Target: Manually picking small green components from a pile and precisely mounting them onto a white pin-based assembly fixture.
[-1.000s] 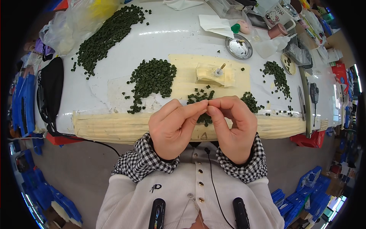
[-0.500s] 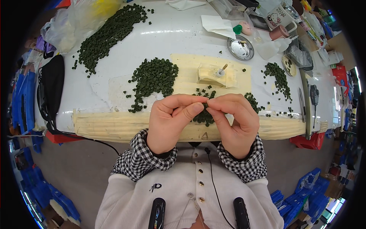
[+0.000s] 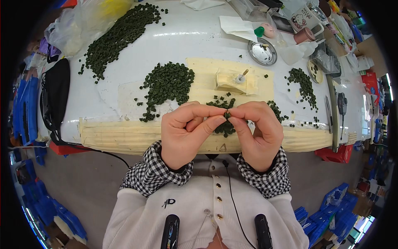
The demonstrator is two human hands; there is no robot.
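1. Compared with one second ago, the person's left hand (image 3: 182, 135) has rolled a little: its forefinger lies more level, and its thumb shows below the forefinger. The right hand (image 3: 262, 135) is nearly unchanged. The piles keep their shape; the whole view has shifted slightly.
2. Both hands meet tip to tip above the near edge of the white table (image 3: 195, 39). Each pinches with thumb and forefinger on a small dark piece (image 3: 227, 114), the other fingers curled. The piece is mostly covered, so its exact form is too small to tell.
3. The piece could slip, since only fingertips hold it. It would probably drop into the near heap of dark green pieces (image 3: 225, 129) just below and be hard to pick out again.
4. A lowered wrist or checked cuff (image 3: 163, 166) could sweep loose pieces over the padded beige edge (image 3: 120, 133) toward the floor, because that heap sits so close to it.
5. Reaching far too quickly could knock the pale block (image 3: 224, 86) with its upright peg (image 3: 244, 73), just beyond the hands, or scatter the middle pile (image 3: 168, 85) to its left.
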